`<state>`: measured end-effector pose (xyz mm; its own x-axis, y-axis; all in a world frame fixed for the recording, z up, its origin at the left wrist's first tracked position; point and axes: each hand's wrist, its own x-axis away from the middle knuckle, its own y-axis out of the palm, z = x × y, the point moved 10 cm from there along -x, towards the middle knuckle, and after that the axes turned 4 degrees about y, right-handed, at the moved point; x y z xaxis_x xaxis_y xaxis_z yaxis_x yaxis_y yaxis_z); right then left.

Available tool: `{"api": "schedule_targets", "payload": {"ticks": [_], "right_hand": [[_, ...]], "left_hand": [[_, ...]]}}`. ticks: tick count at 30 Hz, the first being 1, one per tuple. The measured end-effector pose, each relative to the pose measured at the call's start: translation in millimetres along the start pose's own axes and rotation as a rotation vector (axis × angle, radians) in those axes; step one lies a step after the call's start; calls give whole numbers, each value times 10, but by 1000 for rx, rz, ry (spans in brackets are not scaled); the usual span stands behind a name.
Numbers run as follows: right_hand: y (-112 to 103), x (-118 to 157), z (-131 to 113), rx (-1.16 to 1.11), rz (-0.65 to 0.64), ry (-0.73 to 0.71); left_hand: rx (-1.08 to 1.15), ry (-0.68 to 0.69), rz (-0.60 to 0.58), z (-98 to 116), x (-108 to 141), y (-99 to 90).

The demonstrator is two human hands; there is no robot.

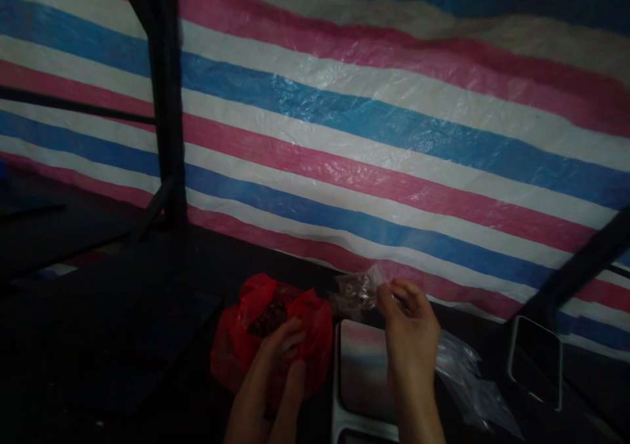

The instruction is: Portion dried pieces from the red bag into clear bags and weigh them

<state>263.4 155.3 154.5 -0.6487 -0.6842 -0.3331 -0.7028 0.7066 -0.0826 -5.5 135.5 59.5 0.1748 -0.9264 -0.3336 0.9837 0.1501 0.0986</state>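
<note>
My right hand (411, 313) pinches the top edge of a small clear plastic bag (361, 290) with brownish bits inside. Just below that bag lies a flat kitchen scale (364, 365) with a shiny plate, partly covered by my right forearm. My left hand (280, 352) reaches over the near side of a red plastic bag (231, 349), its fingers apart and nothing visible in them. Through the bag's open mouth shows a heap of small dark brown pieces (268, 318), too dim to name.
Several clear plastic bags (467, 378) lie right of the scale. A phone (535, 362) leans at the far right. Behind the dark table (162, 339) hangs a striped plastic sheet (344, 142), with a black metal post (167, 103) on the left.
</note>
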Motion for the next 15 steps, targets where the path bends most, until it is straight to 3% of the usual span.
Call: {"api": "schedule_targets", "payload": {"ticks": [4, 8, 11, 15], "right_hand": [[28, -196, 327, 149, 33, 30], [-98, -213, 467, 292, 63, 15], [-344, -222, 484, 389, 70, 5], [-878, -272, 497, 566, 149, 28]], "left_hand": [[-99, 62, 19, 54, -27, -116], [-221, 118, 12, 100, -56, -228], [-284, 144, 38, 128, -60, -300], [-330, 174, 87, 153, -42, -352]]}}
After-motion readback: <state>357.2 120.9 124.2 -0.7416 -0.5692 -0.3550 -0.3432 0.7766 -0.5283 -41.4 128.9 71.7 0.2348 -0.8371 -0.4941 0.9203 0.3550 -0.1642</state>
